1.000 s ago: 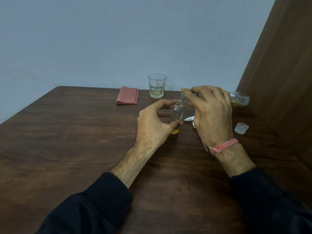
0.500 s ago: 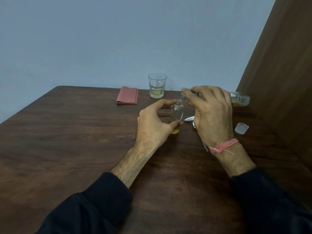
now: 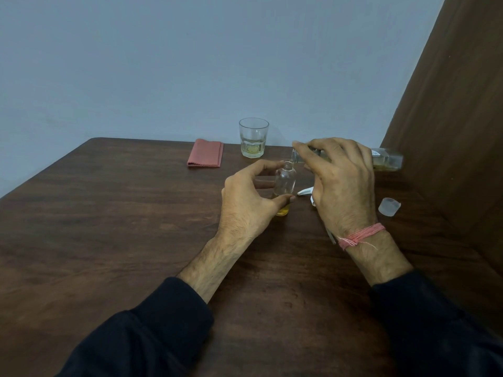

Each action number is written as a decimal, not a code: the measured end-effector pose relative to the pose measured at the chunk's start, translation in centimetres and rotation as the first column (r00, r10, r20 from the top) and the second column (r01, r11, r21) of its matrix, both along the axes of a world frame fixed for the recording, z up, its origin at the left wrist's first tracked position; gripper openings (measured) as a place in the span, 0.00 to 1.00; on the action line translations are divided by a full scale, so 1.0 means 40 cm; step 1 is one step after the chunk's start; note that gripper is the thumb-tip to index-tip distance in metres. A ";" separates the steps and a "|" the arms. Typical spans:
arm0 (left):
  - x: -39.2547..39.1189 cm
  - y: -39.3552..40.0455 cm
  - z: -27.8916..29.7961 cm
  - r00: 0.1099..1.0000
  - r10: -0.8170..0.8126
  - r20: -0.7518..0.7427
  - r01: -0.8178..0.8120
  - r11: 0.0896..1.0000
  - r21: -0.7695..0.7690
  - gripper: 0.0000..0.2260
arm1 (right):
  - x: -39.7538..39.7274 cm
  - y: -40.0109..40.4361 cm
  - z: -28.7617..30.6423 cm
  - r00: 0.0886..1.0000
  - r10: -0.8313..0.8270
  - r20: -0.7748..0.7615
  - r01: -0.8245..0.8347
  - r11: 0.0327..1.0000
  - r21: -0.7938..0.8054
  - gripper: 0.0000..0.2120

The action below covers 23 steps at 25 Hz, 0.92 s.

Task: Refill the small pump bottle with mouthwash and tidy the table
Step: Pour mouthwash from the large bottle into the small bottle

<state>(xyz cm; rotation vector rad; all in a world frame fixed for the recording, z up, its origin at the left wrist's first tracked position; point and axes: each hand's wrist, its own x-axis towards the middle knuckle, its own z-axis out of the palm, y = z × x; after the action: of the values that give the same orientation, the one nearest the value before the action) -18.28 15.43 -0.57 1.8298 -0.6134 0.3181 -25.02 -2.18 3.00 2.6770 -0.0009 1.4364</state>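
The small clear bottle (image 3: 284, 183) stands upright on the dark wooden table (image 3: 109, 227), uncapped, with a little yellow liquid at its bottom. My left hand (image 3: 245, 202) grips it around the lower part. My right hand (image 3: 343, 183) holds the mouthwash bottle (image 3: 386, 159) tipped on its side, its neck right over the small bottle's mouth. The white pump head (image 3: 304, 191) with its tube lies on the table, mostly hidden behind my right hand.
A glass (image 3: 253, 137) with some pale liquid stands at the back of the table. A folded pink cloth (image 3: 205, 153) lies left of it. A translucent cap (image 3: 389, 206) rests at the right, near the brown wooden panel (image 3: 449, 131).
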 end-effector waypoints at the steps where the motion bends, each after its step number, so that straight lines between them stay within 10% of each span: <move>1: 0.000 0.000 0.001 1.000 0.001 0.001 -0.001 1.000 0.001 0.29 | 0.000 0.000 0.000 1.000 0.001 0.001 -0.001 1.000 0.001 0.31; 23: -0.005 0.002 0.004 1.000 0.007 -0.009 -0.007 1.000 0.001 0.29 | 0.000 0.001 0.003 1.000 -0.002 -0.004 0.002 1.000 0.002 0.33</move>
<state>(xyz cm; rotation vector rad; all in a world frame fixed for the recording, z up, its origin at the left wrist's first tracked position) -18.48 15.53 -0.41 1.8341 -0.6010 0.3138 -25.01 -2.14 3.11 2.6801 -0.0045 1.4312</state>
